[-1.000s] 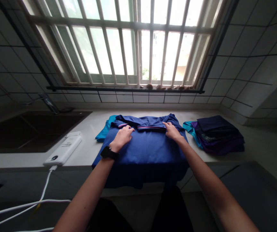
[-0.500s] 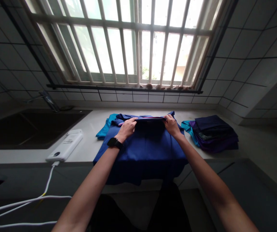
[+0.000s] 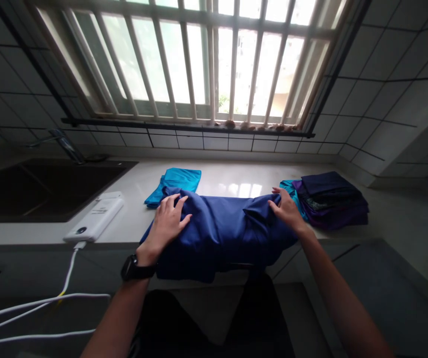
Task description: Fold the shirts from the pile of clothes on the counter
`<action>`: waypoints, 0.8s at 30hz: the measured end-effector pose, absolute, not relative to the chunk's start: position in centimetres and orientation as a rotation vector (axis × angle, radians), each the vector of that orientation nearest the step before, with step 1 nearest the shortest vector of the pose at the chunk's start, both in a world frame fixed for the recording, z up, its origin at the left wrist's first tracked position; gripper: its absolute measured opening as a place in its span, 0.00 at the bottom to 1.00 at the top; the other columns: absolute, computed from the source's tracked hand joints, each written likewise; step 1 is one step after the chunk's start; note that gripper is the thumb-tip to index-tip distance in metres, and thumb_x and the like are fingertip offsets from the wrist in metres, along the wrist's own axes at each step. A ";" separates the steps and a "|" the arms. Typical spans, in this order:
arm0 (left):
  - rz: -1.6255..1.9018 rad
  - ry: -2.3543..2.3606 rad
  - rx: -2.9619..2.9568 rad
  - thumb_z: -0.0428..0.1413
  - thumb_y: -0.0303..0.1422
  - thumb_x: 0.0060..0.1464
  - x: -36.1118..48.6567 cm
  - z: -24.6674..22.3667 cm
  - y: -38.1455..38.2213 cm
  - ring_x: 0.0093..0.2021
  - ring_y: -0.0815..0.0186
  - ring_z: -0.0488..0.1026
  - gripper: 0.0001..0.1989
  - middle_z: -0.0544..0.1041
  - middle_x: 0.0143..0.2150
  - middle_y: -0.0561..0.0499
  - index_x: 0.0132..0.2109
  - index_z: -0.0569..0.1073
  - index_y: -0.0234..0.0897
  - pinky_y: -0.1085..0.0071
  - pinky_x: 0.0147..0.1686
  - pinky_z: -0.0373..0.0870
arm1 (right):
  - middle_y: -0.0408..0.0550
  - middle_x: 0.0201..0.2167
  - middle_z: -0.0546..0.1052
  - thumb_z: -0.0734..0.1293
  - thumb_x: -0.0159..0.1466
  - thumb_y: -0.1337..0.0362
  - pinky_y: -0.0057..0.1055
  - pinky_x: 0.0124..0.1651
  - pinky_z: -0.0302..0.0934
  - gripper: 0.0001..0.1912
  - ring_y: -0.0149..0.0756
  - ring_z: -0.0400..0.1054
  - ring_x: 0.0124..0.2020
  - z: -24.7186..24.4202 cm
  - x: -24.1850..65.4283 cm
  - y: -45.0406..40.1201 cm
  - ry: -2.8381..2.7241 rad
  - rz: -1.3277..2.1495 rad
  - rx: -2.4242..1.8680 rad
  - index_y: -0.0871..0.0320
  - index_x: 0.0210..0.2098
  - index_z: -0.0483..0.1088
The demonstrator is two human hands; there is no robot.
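Observation:
A dark blue garment (image 3: 225, 223), folded over on itself, lies across the counter's front edge, its lower part hanging down in front. On its left end rests my left hand (image 3: 167, 221), fingers spread and curved over the cloth. My right hand (image 3: 287, 209) is at the garment's right end, with thumb and fingers apart. Neither hand grips the fabric. Behind the left end, a folded teal cloth (image 3: 184, 178) shows partly from under the blue garment. A black watch (image 3: 135, 268) is on my left wrist.
A stack of folded dark and purple clothes (image 3: 333, 201) sits on the right, with a teal piece at its side. To the left are a white power bank (image 3: 96, 216) with a white cable (image 3: 68, 273) and a dark sink (image 3: 50, 191). A barred window (image 3: 206, 64) is behind.
The garment's far edge, pinched by both hands before, has been folded toward me, uncovering the counter behind and more teal cloth. Both hands have let go and moved apart.

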State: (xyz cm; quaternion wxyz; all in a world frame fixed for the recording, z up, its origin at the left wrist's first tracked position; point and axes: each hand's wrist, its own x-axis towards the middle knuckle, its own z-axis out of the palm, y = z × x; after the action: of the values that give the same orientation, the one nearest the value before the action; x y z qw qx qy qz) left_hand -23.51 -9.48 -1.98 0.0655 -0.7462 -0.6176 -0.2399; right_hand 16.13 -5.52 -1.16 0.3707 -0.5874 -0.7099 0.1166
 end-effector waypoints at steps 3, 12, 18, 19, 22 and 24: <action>-0.590 -1.958 -2.210 0.60 0.44 0.58 -24.6 -3.2 -7.7 0.71 0.40 0.61 0.33 0.69 0.68 0.33 0.67 0.68 0.35 0.47 0.68 0.61 | 0.60 0.61 0.75 0.66 0.69 0.54 0.44 0.68 0.59 0.24 0.49 0.68 0.64 -2.1 15.5 -4.0 -1.862 0.316 -1.647 0.59 0.60 0.71; -0.721 -2.445 -1.968 0.67 0.49 0.50 -25.5 -1.3 -8.0 0.59 0.40 0.75 0.43 0.77 0.57 0.31 0.66 0.66 0.31 0.53 0.55 0.73 | 0.56 0.46 0.81 0.78 0.57 0.48 0.33 0.47 0.69 0.28 0.48 0.77 0.47 -0.5 16.9 -3.4 -1.941 0.584 -1.997 0.60 0.49 0.77; -0.856 -2.283 -2.202 0.57 0.36 0.58 -24.9 0.9 -7.0 0.46 0.51 0.81 0.12 0.83 0.44 0.44 0.48 0.76 0.40 0.63 0.47 0.74 | 0.47 0.33 0.80 0.74 0.59 0.58 0.26 0.36 0.63 0.09 0.39 0.74 0.37 -0.3 17.8 -1.8 -2.187 0.606 -1.805 0.57 0.35 0.76; -0.899 -2.261 -2.152 0.56 0.33 0.57 -24.5 1.4 -6.5 0.47 0.51 0.81 0.12 0.83 0.44 0.44 0.48 0.76 0.40 0.63 0.47 0.74 | 0.46 0.32 0.79 0.74 0.59 0.59 0.26 0.36 0.63 0.09 0.39 0.74 0.37 -0.3 17.7 -1.1 -2.171 0.572 -1.808 0.57 0.34 0.76; -0.960 -2.229 -2.064 0.56 0.28 0.57 -23.0 3.5 -4.1 0.49 0.52 0.79 0.14 0.83 0.45 0.44 0.50 0.75 0.39 0.63 0.49 0.73 | 0.46 0.32 0.78 0.72 0.59 0.63 0.28 0.40 0.66 0.07 0.41 0.74 0.38 0.3 17.0 2.0 -2.067 0.439 -1.820 0.58 0.36 0.76; -0.972 -2.213 -2.019 0.54 0.27 0.60 -22.1 5.3 -2.3 0.51 0.53 0.78 0.14 0.81 0.47 0.43 0.52 0.74 0.38 0.63 0.51 0.71 | 0.51 0.39 0.79 0.69 0.61 0.65 0.32 0.47 0.68 0.09 0.44 0.74 0.44 1.3 16.3 4.2 -1.968 0.310 -1.828 0.59 0.42 0.76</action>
State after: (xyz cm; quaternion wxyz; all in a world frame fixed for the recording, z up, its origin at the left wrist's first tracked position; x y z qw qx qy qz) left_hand -22.09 -2.29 5.27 -0.0040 -0.6411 -0.7027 -0.3085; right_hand 16.31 4.16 1.27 0.2171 -0.6601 -0.7103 0.1119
